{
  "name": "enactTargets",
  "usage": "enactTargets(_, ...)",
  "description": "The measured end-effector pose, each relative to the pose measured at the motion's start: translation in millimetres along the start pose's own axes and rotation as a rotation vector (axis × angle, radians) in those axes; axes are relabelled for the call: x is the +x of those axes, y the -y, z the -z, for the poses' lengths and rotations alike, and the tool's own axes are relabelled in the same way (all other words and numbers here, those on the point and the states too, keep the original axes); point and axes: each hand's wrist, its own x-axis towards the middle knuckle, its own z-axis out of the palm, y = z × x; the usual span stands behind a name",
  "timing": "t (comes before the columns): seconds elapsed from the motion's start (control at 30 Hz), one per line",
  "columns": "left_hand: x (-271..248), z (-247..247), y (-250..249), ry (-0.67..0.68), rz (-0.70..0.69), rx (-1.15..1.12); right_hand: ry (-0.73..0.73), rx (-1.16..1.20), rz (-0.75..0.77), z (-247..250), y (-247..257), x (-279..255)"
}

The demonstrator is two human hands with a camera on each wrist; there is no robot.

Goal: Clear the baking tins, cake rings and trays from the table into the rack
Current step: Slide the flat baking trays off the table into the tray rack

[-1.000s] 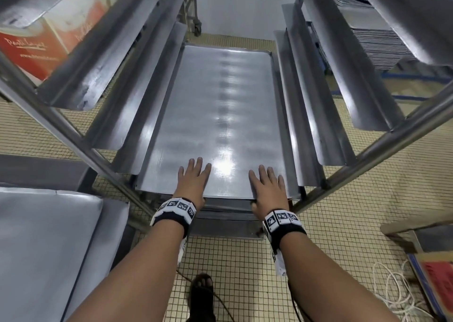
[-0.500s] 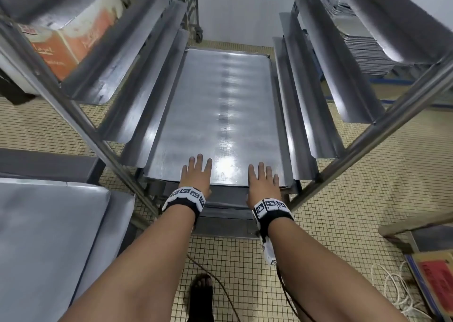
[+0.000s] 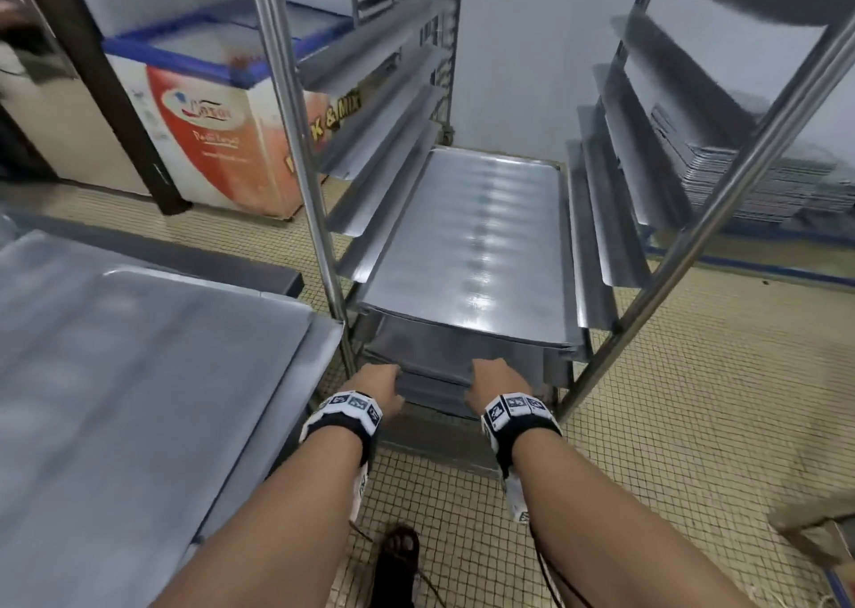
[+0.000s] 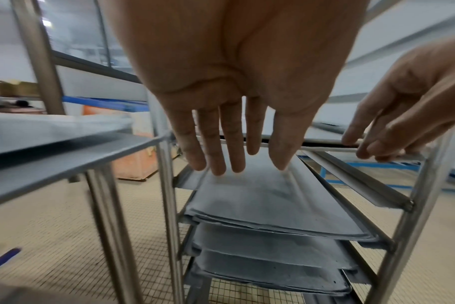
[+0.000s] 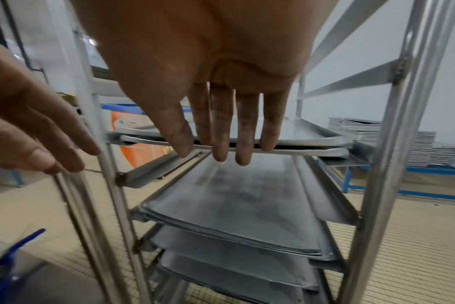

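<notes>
- Standing at the open front of the rack (image 3: 296, 154), a person holds both hands just off its loaded lower rails; a sandalled foot (image 3: 400, 547) shows on the tiled floor (image 3: 694, 422) nearest the viewer.
- Left hand (image 3: 377, 387): fingers straight and loosely spread, nothing in its hold, tips hanging just before the front edge of the lower stacked trays (image 4: 268, 207).
- Right hand (image 3: 497, 387): likewise slack and empty, its fingertips (image 5: 243, 158) level with the front lip of the top tray (image 3: 472, 246).
- That top tray sits fully on its rails inside the rack, with more trays on the rails beneath it.
- Left of the rack, the table (image 3: 277, 422) carries another tray (image 3: 139, 376) awaiting transfer.
- Beyond the rack's left post stands a chest freezer (image 3: 208, 135); right of the rack, a heap of spare trays (image 3: 758, 181) lies by the wall.
- Judged from this, the next tray is best lifted by its two long edges, kept level, and fed squarely onto a free pair of rails above the loaded ones so it does not jam.
- Half a second earlier both palms lay flat on the top tray's near end, pressing it home; they have now come back off it and dropped below its edge.
</notes>
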Motion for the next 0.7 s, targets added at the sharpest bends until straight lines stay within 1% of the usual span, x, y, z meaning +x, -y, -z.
enactTargets(0.2, -84.0, 12.3, 75.0, -0.148, 0.177, -0.046, -0.006, 0.007, 0.223, -8.6, 90.4, -48.3)
enactTargets(0.37, -156.9, 11.9, 158.6, -0.209, 0.404, -0.132, 0.025, 0.026, 0.388, -27.1, 167.9, -85.3)
enactTargets(0.43, -190.0, 7.8, 192.8, -0.212, 0.482, -0.132, 0.052, 0.035, 0.447, -37.4, 197.1, -102.6)
enactTargets(0.57, -261.8, -4.3, 252.3, -0.168, 0.651, -0.145, 0.082, 0.044, 0.557, -63.1, 249.2, -135.8)
enactTargets(0.67, -311.3, -17.6, 291.0, -0.141, 0.725, -0.185, 0.081, -0.029, 0.635, -86.7, 285.8, -159.5)
enactTargets(0.7, -326.8, -22.2, 301.4, -0.146, 0.736, -0.194, 0.075, -0.031, 0.634, -95.1, 296.8, -167.6)
